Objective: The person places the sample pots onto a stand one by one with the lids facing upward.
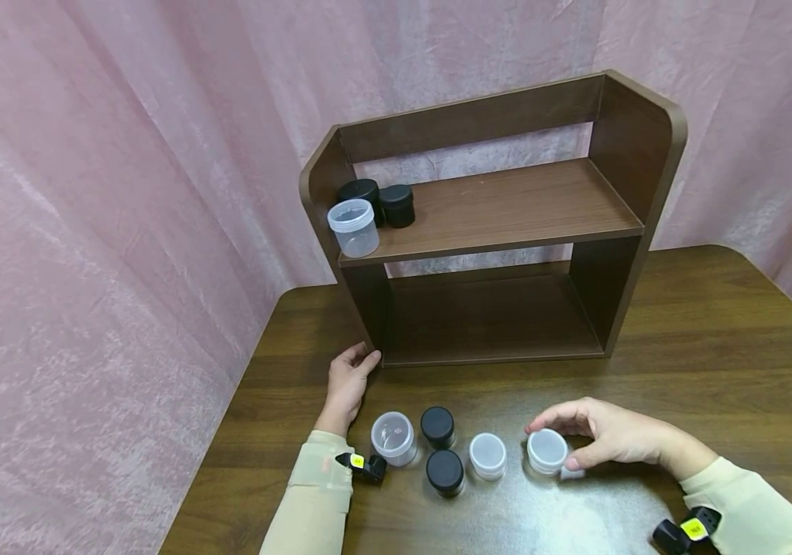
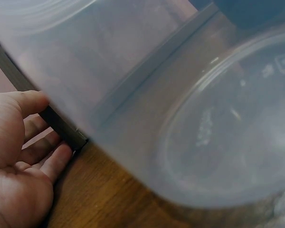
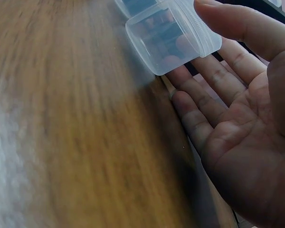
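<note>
My left hand holds the front lower left corner of a brown wooden shelf, thumb on the panel's front edge and fingers along its outer side. Around a small clear jar with a white lid curl the thumb and fingers of my right hand; the jar stands upright on the table. In the right wrist view, fingers lie behind this jar. To its left stands a similar white-lidded jar. Beside my left wrist is a larger clear jar, which fills much of the left wrist view.
Two black-lidded jars stand mid-table, one behind the other. On the upper shelf board, at the left end, are a clear jar and two black jars. A pink curtain hangs behind the wooden table.
</note>
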`<act>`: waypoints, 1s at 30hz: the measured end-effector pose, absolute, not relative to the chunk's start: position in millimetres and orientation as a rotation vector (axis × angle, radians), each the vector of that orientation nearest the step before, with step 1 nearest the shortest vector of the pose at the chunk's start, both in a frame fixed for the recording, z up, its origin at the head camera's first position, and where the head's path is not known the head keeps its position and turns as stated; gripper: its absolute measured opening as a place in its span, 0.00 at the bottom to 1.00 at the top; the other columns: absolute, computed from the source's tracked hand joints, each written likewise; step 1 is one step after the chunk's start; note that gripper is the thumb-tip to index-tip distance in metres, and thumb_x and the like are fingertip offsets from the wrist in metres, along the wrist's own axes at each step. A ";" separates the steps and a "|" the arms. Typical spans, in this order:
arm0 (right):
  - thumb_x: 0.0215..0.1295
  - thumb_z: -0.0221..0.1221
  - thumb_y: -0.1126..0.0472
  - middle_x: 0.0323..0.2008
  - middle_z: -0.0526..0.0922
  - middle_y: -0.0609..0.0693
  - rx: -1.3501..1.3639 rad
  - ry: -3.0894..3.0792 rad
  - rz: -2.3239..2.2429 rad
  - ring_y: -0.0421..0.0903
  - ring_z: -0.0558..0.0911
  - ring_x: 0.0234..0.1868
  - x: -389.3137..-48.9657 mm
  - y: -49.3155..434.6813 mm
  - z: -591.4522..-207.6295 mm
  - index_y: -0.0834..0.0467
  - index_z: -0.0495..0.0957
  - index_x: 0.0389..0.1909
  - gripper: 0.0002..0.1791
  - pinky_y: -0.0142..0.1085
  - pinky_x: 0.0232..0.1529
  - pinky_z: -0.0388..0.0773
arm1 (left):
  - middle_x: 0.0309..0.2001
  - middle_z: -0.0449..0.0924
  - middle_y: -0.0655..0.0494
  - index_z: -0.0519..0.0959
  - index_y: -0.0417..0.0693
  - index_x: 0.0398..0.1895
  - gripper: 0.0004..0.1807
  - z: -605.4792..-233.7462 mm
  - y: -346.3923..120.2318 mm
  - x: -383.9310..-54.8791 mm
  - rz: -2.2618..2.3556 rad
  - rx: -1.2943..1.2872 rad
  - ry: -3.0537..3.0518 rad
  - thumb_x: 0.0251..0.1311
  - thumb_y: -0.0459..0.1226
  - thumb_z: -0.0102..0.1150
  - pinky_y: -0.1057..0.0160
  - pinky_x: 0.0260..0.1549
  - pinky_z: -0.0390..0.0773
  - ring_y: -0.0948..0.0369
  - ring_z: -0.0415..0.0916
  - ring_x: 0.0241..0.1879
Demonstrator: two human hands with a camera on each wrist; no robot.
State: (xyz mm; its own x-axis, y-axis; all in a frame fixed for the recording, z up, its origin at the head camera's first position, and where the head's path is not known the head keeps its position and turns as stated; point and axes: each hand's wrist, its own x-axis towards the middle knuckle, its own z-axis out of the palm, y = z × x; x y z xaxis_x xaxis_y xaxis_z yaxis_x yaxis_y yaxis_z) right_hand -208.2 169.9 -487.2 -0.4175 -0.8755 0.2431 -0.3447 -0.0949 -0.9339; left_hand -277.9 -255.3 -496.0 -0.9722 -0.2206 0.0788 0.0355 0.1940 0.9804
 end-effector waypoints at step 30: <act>0.59 0.59 0.76 0.55 0.78 0.59 -1.212 1.693 -1.574 0.51 0.77 0.56 -204.1 169.9 -485.5 0.67 0.68 0.62 0.28 0.33 0.56 0.70 | 0.56 0.75 0.41 0.74 0.33 0.58 0.26 -496.4 -256.4 -278.5 -1.849 0.173 -2.290 0.59 0.38 0.65 0.53 0.57 0.69 0.50 0.71 0.58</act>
